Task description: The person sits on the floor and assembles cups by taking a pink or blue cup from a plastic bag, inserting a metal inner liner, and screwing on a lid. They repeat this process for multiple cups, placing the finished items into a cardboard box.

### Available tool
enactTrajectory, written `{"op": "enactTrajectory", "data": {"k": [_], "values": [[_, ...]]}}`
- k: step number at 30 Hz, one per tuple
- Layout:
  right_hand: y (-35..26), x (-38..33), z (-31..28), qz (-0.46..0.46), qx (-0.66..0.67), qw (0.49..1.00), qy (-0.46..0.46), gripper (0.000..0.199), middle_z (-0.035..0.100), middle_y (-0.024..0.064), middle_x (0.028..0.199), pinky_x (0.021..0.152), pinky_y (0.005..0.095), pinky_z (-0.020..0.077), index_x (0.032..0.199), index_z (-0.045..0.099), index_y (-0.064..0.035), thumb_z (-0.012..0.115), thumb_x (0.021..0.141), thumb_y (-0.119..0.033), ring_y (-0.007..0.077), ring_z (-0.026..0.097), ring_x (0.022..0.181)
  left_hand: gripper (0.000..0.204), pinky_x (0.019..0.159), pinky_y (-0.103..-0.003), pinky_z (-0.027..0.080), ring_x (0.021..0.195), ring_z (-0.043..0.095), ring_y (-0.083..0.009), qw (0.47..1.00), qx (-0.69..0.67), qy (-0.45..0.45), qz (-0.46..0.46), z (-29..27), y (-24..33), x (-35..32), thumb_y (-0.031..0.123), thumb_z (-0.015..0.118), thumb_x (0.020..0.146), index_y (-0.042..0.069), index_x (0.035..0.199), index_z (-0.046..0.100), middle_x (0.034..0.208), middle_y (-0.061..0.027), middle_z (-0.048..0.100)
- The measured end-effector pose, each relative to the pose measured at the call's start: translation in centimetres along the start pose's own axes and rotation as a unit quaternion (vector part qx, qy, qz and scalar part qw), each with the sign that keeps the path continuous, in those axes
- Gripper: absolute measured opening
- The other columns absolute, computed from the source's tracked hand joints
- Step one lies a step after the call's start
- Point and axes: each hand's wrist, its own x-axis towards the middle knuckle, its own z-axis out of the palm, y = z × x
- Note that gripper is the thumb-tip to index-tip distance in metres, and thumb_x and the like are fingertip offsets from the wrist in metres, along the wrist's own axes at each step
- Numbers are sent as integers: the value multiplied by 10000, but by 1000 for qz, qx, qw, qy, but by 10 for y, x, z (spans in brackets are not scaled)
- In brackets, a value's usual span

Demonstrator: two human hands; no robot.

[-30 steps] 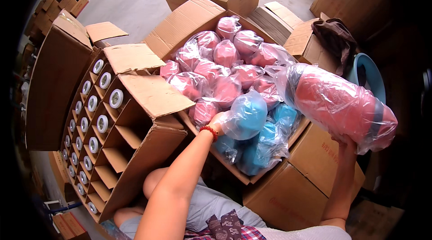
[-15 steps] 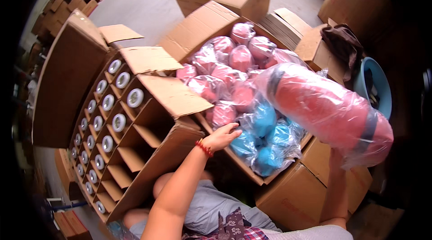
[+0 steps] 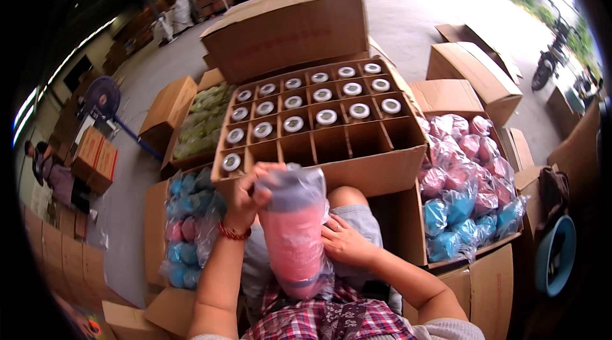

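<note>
Above my lap stands a fat pink cylinder (image 3: 293, 241), bagged in clear plastic, with a dark grey band near its top end; its exact kind cannot be made out. My left hand (image 3: 245, 196), a red bead bracelet at its wrist, grips the upper end from the left. Against the right side presses my right hand (image 3: 347, 241), which wears a ring, its fingertips partly behind the plastic. Just beyond is a divided carton (image 3: 376, 171) of upright containers with white round lids (image 3: 326, 117). Several compartments in its nearest row hold nothing visible.
A box of bagged pink and blue pieces (image 3: 459, 203) stands at right, beside a blue tub (image 3: 553, 257). Left are a box with blue and pink bagged pieces (image 3: 185, 254), green bagged pieces (image 3: 204, 120) and a fan (image 3: 102, 98). Another person (image 3: 51, 177) is far left.
The pink cylinder has come from the right box to above my lap, turned upright. My left hand has moved onto its top, and the view has swung left and up.
</note>
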Motion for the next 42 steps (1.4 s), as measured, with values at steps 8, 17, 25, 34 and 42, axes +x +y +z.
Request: {"op": "enactTrajectory", "data": {"k": [8, 17, 25, 34, 42], "values": [[-29, 113, -90, 60, 141, 966, 209, 198, 651, 181, 1085, 807, 419, 517, 1068, 620, -20, 579, 906, -127, 335, 637, 981, 977, 1043, -391, 370, 1216, 462, -274, 974, 161, 82, 134, 11, 2, -54, 511, 820, 697, -19, 1364, 342, 1329, -170, 424], [29, 179, -72, 227, -85, 955, -170, 426, 682, 153, 793, 646, 478, 511, 894, 697, -114, 486, 931, -482, 362, 657, 742, 1256, 1146, -433, 256, 1407, 204, -461, 928, 347, -81, -106, 62, -50, -175, 537, 768, 708, -134, 1442, 0, 1481, -397, 112], [-12, 203, -10, 180, 56, 979, 78, 510, 623, 191, 660, 610, 461, 490, 701, 660, -1, 503, 925, -432, 377, 627, 646, 432, 970, -336, 418, 1123, 517, -215, 939, 226, 216, -144, -57, -51, -148, 302, 495, 1004, -17, 1295, 492, 1234, -128, 553], [69, 179, 18, 159, 828, 528, 105, 550, 677, 136, 667, 736, 298, 511, 604, 663, 19, 507, 994, -336, 215, 638, 697, 599, 1088, -454, 302, 1301, 406, -355, 969, 239, 51, 29, -17, -22, -5, 536, 317, 989, -32, 1136, 438, 1410, -241, 394], [52, 182, -36, 94, 618, 780, 26, 337, 635, 140, 1120, 971, 356, 423, 1094, 613, 12, 545, 982, -298, 233, 586, 1076, 734, 1059, -483, 333, 1222, 461, -370, 998, -39, 32, -43, -34, -62, 8, 739, 408, 869, 22, 1017, 463, 1368, -266, 420]]}}
